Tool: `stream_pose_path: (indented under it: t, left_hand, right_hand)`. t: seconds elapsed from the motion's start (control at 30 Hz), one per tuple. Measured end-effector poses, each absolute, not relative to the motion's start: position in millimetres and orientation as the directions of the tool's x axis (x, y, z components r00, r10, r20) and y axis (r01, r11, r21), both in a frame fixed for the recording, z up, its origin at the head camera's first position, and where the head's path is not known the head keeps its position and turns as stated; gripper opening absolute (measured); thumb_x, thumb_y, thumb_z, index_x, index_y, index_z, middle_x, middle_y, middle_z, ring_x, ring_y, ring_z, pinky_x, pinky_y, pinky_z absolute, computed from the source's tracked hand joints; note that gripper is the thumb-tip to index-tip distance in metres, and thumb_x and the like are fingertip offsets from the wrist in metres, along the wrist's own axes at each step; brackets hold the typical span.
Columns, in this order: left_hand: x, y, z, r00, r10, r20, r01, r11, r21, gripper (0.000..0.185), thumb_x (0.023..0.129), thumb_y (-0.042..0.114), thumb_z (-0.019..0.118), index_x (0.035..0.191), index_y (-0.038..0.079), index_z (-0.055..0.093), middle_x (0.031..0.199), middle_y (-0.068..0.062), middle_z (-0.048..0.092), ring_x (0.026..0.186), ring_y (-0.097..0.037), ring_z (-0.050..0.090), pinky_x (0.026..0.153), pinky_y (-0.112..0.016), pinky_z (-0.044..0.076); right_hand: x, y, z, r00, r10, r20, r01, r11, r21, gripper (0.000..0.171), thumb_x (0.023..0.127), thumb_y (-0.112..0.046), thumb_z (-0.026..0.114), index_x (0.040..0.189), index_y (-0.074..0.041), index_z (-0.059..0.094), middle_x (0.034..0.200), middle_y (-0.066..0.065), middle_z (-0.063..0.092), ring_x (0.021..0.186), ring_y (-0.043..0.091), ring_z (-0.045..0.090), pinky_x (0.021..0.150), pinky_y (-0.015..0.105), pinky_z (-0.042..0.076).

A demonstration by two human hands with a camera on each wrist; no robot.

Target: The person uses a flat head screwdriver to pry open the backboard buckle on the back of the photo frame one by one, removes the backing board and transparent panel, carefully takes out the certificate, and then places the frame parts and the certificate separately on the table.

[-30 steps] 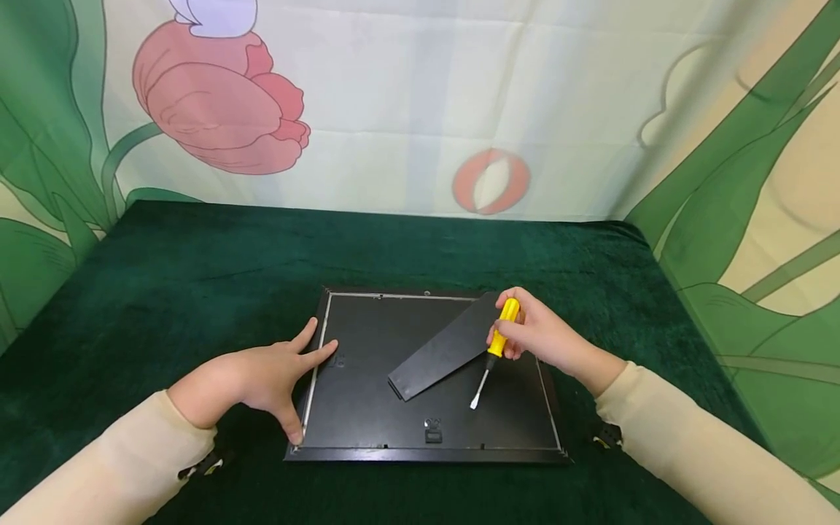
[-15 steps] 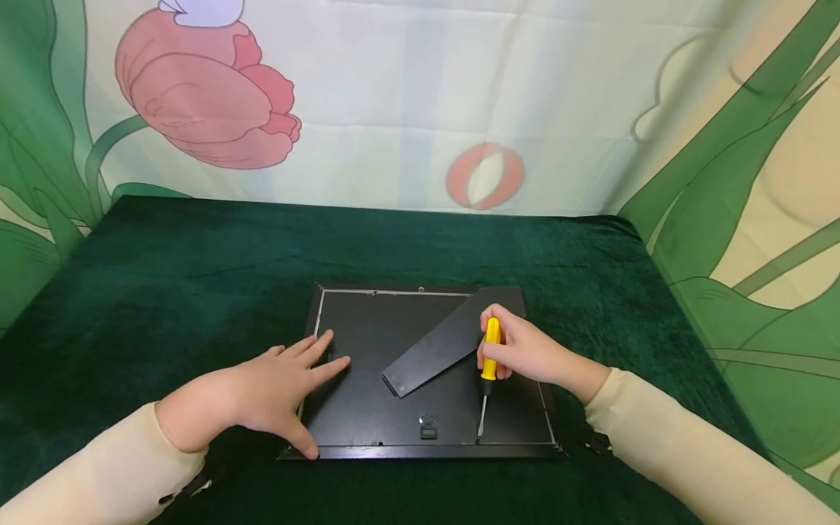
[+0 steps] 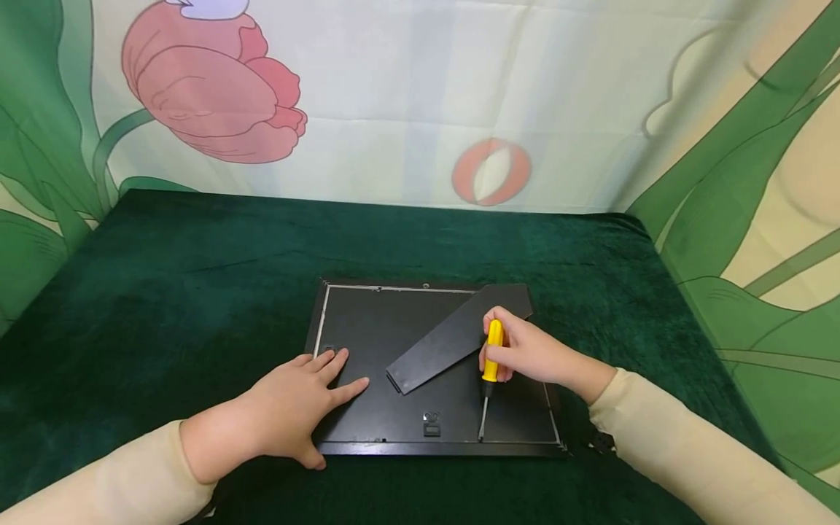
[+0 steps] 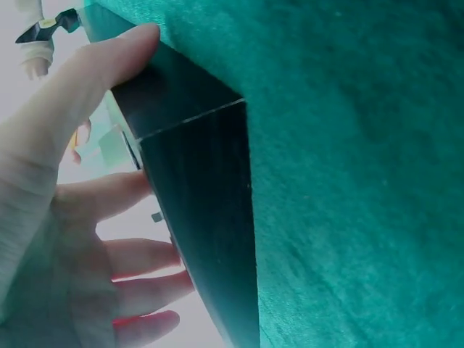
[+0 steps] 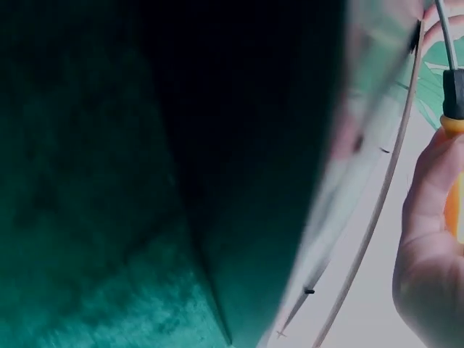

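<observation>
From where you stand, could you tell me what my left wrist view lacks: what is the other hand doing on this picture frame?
Observer: The right hand grips a yellow screwdriver, tip down at the picture frame's near edge.
Operator: Thank you. Is anything lying on the frame's back?
Observer: Yes, its black stand flap lies diagonally across the backing.
Operator: And where does my left hand sit overall?
Observer: The left hand lies flat on the near left corner, fingers spread on the backing.
</observation>
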State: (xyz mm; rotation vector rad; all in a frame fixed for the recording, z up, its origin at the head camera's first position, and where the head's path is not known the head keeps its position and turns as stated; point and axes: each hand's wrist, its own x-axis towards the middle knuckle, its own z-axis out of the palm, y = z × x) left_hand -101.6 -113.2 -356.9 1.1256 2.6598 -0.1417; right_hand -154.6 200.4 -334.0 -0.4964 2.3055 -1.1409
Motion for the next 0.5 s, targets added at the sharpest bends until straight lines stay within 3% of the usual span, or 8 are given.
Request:
stream_pose_path:
  t: [0.2, 0.5]
  left_hand:
    - [-104, -110, -358, -0.662, 0.699, -0.269, 0.726, 0.688, 0.001, 0.095, 0.049, 0.061, 0.067, 0.130, 0.021, 0.036, 0.131, -0.021, 0.029, 0.118, -0.032, 0.029, 0.091, -0.041, 0.028]
    - [-103, -110, -356, -0.670, 0.686, -0.284, 0.716, 0.698, -0.003, 0.095, 0.049, 0.060, 0.068, 0.130, 0.021, 0.037, 0.130, -0.021, 0.031, 0.117, -0.032, 0.031, 0.089, -0.041, 0.032]
  right_hand:
    - [-158, 207, -347, -0.798, -0.534, -0.279, -0.117, 0.592, -0.797, 0.029, 0.080, -0.009, 0.053, 0.100, -0.006, 0.033, 0.078, 0.006, 0.058, 0.062, 0.020, 0.056, 0.057, 0.030, 0.048]
    - [-149, 207, -332, -0.763, -0.609, -0.214, -0.212, 0.549, -0.808, 0.030, 0.078, -0.002, 0.054, 0.098, -0.006, 0.033, 0.080, 0.007, 0.057, 0.065, 0.018, 0.057, 0.059, 0.028, 0.049]
